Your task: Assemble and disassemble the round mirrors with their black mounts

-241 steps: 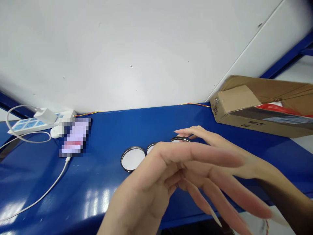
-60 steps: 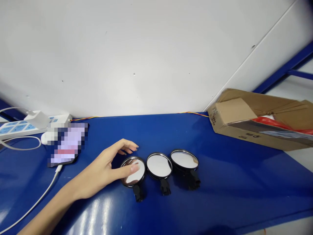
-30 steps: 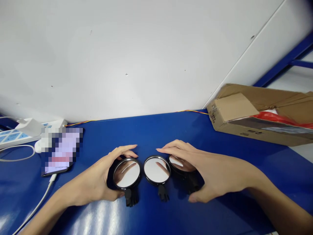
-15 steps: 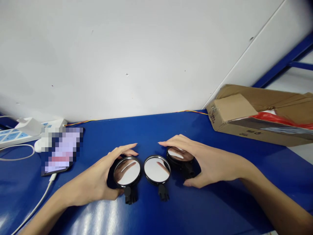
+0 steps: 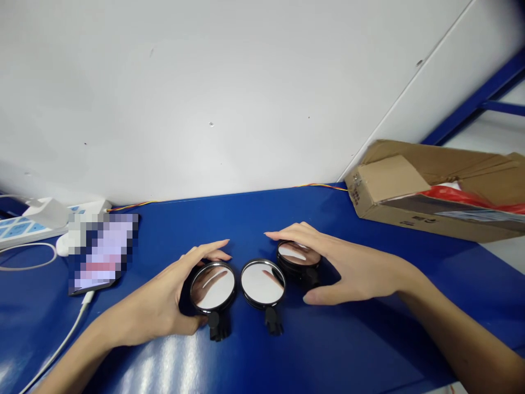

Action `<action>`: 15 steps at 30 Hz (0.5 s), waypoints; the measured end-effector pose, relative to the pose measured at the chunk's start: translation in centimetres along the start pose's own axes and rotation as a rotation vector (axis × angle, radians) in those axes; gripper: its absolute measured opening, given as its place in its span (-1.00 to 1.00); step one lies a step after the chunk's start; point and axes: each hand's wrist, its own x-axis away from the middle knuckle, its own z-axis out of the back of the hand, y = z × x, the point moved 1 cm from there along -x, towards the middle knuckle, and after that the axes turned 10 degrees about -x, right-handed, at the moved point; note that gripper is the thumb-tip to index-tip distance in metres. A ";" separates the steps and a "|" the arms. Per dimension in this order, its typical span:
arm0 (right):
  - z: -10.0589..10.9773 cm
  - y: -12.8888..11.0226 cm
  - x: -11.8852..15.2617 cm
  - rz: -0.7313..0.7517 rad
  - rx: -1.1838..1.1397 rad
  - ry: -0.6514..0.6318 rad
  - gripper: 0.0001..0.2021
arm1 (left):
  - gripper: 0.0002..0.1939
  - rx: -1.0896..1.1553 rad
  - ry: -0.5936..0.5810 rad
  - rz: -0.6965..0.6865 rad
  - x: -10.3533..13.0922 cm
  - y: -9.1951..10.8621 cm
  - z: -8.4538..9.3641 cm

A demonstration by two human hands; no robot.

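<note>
Three small round mirrors with black rims and black clip mounts are grouped on the blue table. My left hand (image 5: 176, 293) is curled around the left round mirror (image 5: 213, 287), fingers past its far rim and thumb by its mount. The middle round mirror (image 5: 263, 282) lies face up between my hands, touched by neither. Over at the right, my right hand (image 5: 338, 265) wraps around the third round mirror (image 5: 298, 253), which sits tilted. Its fingers lie along the far edge and its thumb is near the mount. The palm side of that grip is partly hidden.
A phone with a blurred screen (image 5: 104, 251) lies at left, with a white cable (image 5: 69, 334) plugged in. Behind it is a white power strip (image 5: 24, 227). An open cardboard box (image 5: 410, 210) stands at right. A white wall (image 5: 246, 98) borders the blue table (image 5: 197, 219).
The right mirror has shifted slightly left and away from me, and its mount has turned a little. My right thumb has moved slightly left. My left hand stays in place.
</note>
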 end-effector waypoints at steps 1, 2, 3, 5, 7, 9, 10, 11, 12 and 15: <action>0.1 0.0 0.0 -0.007 -0.018 0.003 0.07 | 0.19 0.002 -0.001 0.000 0.0 0.0 0.0; 0.2 0.0 0.0 -0.012 -0.038 0.007 0.04 | 0.19 0.003 0.001 -0.001 0.0 0.0 0.0; 0.3 0.0 0.1 -0.019 -0.061 0.011 0.01 | 0.20 0.005 0.002 0.000 0.0 0.0 0.0; 0.5 0.2 0.1 -0.039 -0.105 0.024 -0.06 | 0.19 0.007 -0.001 0.002 0.0 0.0 0.0; 0.5 0.4 0.1 -0.062 -0.141 0.046 -0.14 | 0.16 0.007 -0.009 0.004 0.1 0.2 0.1; 0.4 0.6 0.1 -0.079 -0.160 0.080 -0.21 | 0.13 0.005 -0.019 0.004 0.1 0.3 0.1; 0.4 0.7 0.1 -0.082 -0.162 0.104 -0.25 | 0.12 0.003 -0.023 0.003 0.1 0.4 0.1; 0.3 0.8 0.1 -0.083 -0.160 0.131 -0.28 | 0.12 -0.002 -0.022 0.000 0.1 0.4 0.1; 0.3 0.9 0.0 -0.081 -0.157 0.159 -0.32 | 0.11 -0.008 -0.022 -0.004 0.1 0.5 0.2; 0.1 1.3 -0.3 -0.066 -0.147 0.247 -0.41 | 0.11 -0.026 -0.018 -0.021 0.0 0.5 0.2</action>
